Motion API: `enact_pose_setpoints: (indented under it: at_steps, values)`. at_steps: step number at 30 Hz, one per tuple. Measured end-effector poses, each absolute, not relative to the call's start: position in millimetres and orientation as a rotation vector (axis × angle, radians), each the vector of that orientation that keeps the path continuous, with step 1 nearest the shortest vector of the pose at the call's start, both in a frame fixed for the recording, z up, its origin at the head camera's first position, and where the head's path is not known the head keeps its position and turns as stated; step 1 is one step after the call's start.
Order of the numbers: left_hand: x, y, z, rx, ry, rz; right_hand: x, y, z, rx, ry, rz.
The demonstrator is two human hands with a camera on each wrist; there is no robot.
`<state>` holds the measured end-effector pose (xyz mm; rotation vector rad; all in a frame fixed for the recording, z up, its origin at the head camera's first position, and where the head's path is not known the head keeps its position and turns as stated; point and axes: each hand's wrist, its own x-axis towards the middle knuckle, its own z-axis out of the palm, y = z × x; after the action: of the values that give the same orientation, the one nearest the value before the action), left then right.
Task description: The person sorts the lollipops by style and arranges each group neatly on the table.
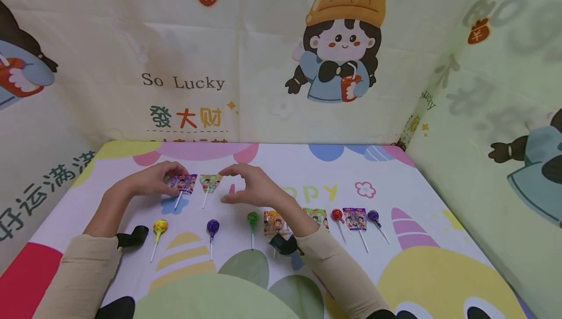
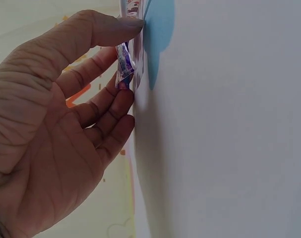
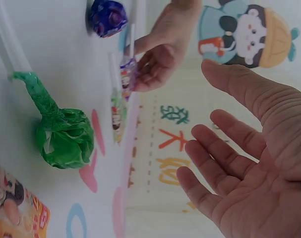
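Observation:
My left hand (image 1: 154, 180) pinches the edge of a flat purple-wrapped lollipop (image 1: 184, 183) between thumb and fingers, near the back left of the table. Its white stick points toward me. In the left wrist view the purple wrapper (image 2: 124, 67) shows between the thumb and the fingers. Just right of it lies a green-wrapped flat lollipop (image 1: 210, 183), stick also toward me. My right hand (image 1: 252, 186) hovers to the right of that one, thumb and fingers spread apart, with nothing in between. The right wrist view shows the palm of this hand (image 3: 249, 163) bare.
Nearer me lie round lollipops: yellow (image 1: 160, 227), purple (image 1: 212, 229) and green (image 1: 252, 220). An orange flat packet (image 1: 275, 222) is partly behind my right wrist. Farther right are a green packet (image 1: 317, 215), a red lollipop (image 1: 337, 215), a purple packet (image 1: 355, 218) and a dark purple lollipop (image 1: 374, 217).

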<state>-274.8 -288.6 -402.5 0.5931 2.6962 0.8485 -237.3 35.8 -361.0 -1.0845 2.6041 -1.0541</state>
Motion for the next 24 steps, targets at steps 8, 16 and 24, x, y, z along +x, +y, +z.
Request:
enact_pose_setpoints:
  at_steps: [8, 16, 24]
  values:
    - [-274.9, -289.0, -405.2, 0.617, 2.719, 0.858, -216.4, 52.5, -354.0, -1.018, 2.644, -1.063]
    - [-274.4, -289.6, -406.5, 0.613, 2.725, 0.860, -204.4, 67.3, -352.8, -1.014, 2.637, -1.089]
    - [-275.0, -288.7, -405.0, 0.603, 2.709, 0.874, -195.5, 81.0, -357.4, -1.033, 2.651, -1.075]
